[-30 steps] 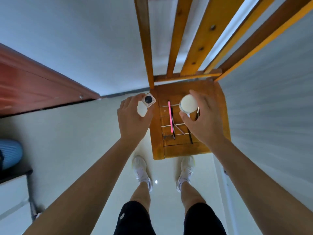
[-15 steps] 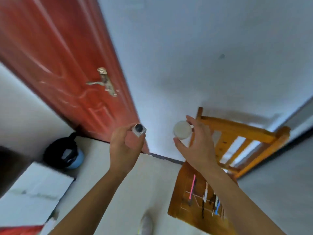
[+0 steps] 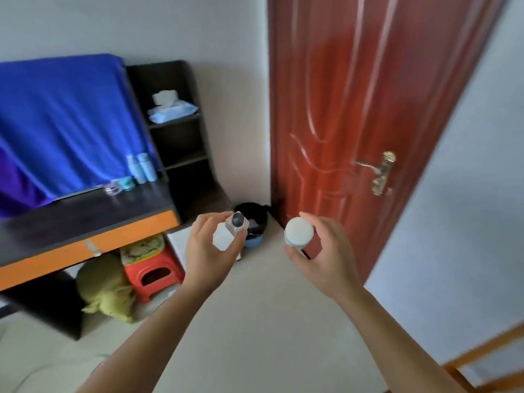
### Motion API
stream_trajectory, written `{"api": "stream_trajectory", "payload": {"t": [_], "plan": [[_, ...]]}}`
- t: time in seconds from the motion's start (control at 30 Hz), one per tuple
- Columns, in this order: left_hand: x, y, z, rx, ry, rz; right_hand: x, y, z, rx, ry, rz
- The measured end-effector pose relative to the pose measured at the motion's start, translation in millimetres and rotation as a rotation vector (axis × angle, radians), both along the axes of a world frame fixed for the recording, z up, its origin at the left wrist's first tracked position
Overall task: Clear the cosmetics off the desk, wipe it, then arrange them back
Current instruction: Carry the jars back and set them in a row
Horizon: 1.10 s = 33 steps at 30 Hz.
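White-lidded jar (image 3: 299, 231) in right hand (image 3: 330, 259): fingers and thumb curled round its body, lid facing the camera. It is held in the air in front of the red door (image 3: 354, 95).

Left hand (image 3: 205, 258) grips a square clear bottle (image 3: 231, 232) with a dark round cap. Thumb on one side, fingers on the other, cap tilted toward the camera.

Both things sit at about the same height, apart from each other, above the pale floor (image 3: 255, 321) and well apart from the surface.

Surface (image 3: 85, 219): dark top, orange front edge, left of the hands.
- At its back right corner, two pale blue bottles (image 3: 141, 167) stand side by side.
- Just in front of them are a small teal jar (image 3: 125, 182) and a glass item (image 3: 111, 189), too blurred to identify.
- Blue cloth (image 3: 65, 120) hangs behind.
- Dark shelf (image 3: 181, 137) stands at the surface's right end, with a tissue pack (image 3: 171, 110) on its upper board.

Under the surface: red stool (image 3: 153, 272) with something patterned on top, and a green plush (image 3: 103, 290) beside it on the floor.

Dark round container (image 3: 252, 217) on the floor at the foot of the door, partly behind the bottle. Brass handle (image 3: 381, 173) on the door. Corner of a wooden chair (image 3: 487, 361) at the lower right edge. Slight blur throughout.
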State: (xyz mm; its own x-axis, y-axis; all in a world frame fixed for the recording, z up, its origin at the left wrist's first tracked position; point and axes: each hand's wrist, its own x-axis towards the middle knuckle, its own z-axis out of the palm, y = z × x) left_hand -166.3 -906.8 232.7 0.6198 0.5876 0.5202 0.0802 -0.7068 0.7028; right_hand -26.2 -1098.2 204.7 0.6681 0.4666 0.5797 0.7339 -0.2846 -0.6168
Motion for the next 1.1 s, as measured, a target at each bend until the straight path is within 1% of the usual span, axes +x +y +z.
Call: {"api": "stream_trajectory", "payload": {"t": [0.17, 0.3, 0.4, 0.5, 0.73, 0.9, 0.97, 1.1], "plan": [[-89.0, 124.5, 8.2, 0.052, -0.078, 0.215, -49.0, 148.7, 13.9, -0.049, -0.031, 0.178], [-154.8, 219.2, 21.1, 0.023, -0.146, 0.338, -94.1, 267.8, 20.4, -0.056, -0.033, 0.284], [-190.9, 274.5, 25.9, 0.005, -0.163, 0.415, -123.2, 339.5, 23.7, -0.071, -0.065, 0.364], [-207.3, 320.6, 19.9, -0.030, -0.148, 0.461, -135.9, 392.0, 17.9, -0.102, -0.084, 0.414], [-193.9, 411.2, -10.2, -0.100, -0.109, 0.505, -109.5, 494.6, -4.3, -0.105, -0.043, 0.436], [-146.1, 498.3, -14.4, -0.080, -0.063, 0.534, -61.4, 591.6, -11.6, -0.066, -0.028, 0.473], [-122.7, 533.7, -10.7, -0.103, -0.077, 0.545, -41.5, 631.1, -10.4, -0.050, -0.008, 0.469], [-85.5, 601.5, -0.2, -0.138, -0.042, 0.565, -7.7, 702.4, -9.1, -0.024, 0.003, 0.506]]}}
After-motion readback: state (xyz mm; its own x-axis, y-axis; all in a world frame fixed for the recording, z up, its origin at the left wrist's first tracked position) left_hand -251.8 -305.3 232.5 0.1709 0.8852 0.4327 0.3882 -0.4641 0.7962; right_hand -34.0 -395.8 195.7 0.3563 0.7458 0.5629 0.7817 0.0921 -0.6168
